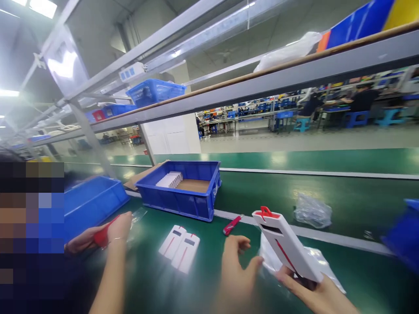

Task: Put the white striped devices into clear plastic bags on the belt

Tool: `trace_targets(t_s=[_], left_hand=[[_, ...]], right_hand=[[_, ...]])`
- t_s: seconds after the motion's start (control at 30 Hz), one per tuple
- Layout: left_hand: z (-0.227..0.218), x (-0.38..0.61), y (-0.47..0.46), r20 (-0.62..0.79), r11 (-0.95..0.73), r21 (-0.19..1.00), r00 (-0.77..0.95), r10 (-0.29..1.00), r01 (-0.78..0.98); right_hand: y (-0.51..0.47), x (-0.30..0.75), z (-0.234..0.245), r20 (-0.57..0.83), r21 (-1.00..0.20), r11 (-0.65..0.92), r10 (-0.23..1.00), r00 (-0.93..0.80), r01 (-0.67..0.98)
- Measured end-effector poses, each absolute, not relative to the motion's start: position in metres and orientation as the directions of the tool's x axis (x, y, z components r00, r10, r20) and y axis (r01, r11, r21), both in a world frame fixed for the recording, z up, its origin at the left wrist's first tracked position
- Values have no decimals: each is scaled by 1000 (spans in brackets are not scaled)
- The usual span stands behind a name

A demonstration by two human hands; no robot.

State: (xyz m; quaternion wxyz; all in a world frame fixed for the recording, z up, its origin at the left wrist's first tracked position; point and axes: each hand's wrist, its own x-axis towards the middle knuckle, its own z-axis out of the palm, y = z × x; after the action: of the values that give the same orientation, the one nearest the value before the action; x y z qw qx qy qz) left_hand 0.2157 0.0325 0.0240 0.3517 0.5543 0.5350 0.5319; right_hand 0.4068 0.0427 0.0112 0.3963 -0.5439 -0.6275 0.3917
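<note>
My right hand (310,290) is closed around the lower end of a flat white device (286,246) that has a red clip on top and a red stripe on its face; the device tilts up and to the left. A clear plastic bag (319,257) lies under it on the green belt (255,192). My left hand (237,268) hovers just left of the bag with its fingers loosely apart and nothing in them.
Two more white devices (180,248) lie side by side on the belt, and a small red tool (232,224) beyond them. A blue bin (183,192) holds white parts. Crumpled plastic (312,211) lies to the right. A co-worker's hands (111,231) at the left hold a red item.
</note>
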Motion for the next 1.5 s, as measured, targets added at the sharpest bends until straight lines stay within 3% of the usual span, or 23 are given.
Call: trace_targets(t_s=[0.1, 0.3, 0.5, 0.73, 0.9, 1.1, 1.3, 1.5], left_hand=[[22, 222, 29, 301, -252, 919, -129, 945, 304], [24, 230, 23, 146, -158, 979, 94, 985, 132], [19, 230, 22, 85, -102, 987, 136, 987, 124], [26, 221, 24, 18, -18, 1000, 232, 972, -4], [24, 216, 25, 24, -42, 997, 249, 968, 65], [32, 213, 24, 84, -105, 986, 162, 983, 128], [36, 220, 17, 258, -327, 905, 261, 930, 270], [21, 225, 17, 510, -634, 716, 401, 761, 293]], right_hand=[[37, 400, 18, 80, -929, 106, 993, -88, 354], [25, 390, 17, 70, -949, 120, 982, -175, 293], [22, 387, 11, 61, -953, 124, 973, -225, 277], [24, 397, 42, -6, -956, 89, 946, -323, 281], [25, 404, 48, -68, -954, 28, 950, -305, 299], [33, 408, 47, -6, -932, 43, 991, -134, 359], [31, 402, 54, -56, -934, 46, 961, -271, 355], [30, 397, 45, -77, -935, 56, 932, -355, 350]])
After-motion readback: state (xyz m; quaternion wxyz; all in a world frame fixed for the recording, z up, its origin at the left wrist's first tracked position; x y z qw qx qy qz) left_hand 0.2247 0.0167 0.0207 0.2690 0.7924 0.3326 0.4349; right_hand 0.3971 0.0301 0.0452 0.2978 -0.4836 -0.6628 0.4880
